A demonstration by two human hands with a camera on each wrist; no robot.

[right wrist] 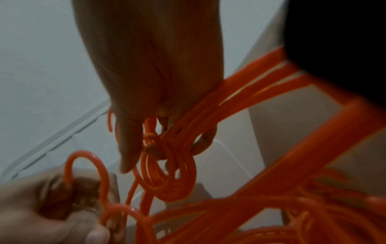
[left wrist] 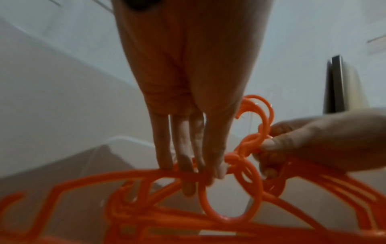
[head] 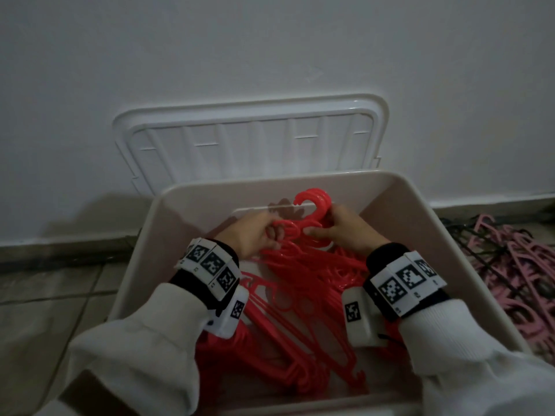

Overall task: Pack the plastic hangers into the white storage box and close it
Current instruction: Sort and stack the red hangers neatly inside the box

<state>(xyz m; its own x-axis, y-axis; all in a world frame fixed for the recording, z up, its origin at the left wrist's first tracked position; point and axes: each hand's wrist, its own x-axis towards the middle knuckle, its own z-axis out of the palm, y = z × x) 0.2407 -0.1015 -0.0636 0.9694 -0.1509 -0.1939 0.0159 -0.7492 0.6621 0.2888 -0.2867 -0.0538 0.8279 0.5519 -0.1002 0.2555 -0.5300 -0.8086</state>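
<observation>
Both hands work inside the open white storage box (head: 399,211), which stands on the tiled floor (head: 45,301) against a white wall (head: 270,49), its white lid (head: 249,139) propped upright between the box's far rim and the wall. The box holds a tangled bundle of red plastic hangers (head: 300,295), their shoulders spreading toward the near side and their hooks (head: 315,202) gathered at the far end, rising just above the hands. The left hand (head: 255,235) has its fingers (left wrist: 188,165) curled down over the upper bar of the hangers beside the hooks, gripping it; in the left wrist view the fingertips wrap under the bar. The right hand (head: 345,232) pinches the necks of the hangers just under the hooks, thumb (left wrist: 269,144) pressed on one side and the other fingers closed behind; in the right wrist view the picture is blurred, so how many hangers that pinch takes in is unclear. The two hands sit close together, nearly touching across the bundle. Both forearms wear cream sleeves (head: 135,349) with marker-tagged wristbands (head: 210,262). On the floor to the right of the box lies a separate heap of pink hangers (head: 516,265), apart from the box and untouched
</observation>
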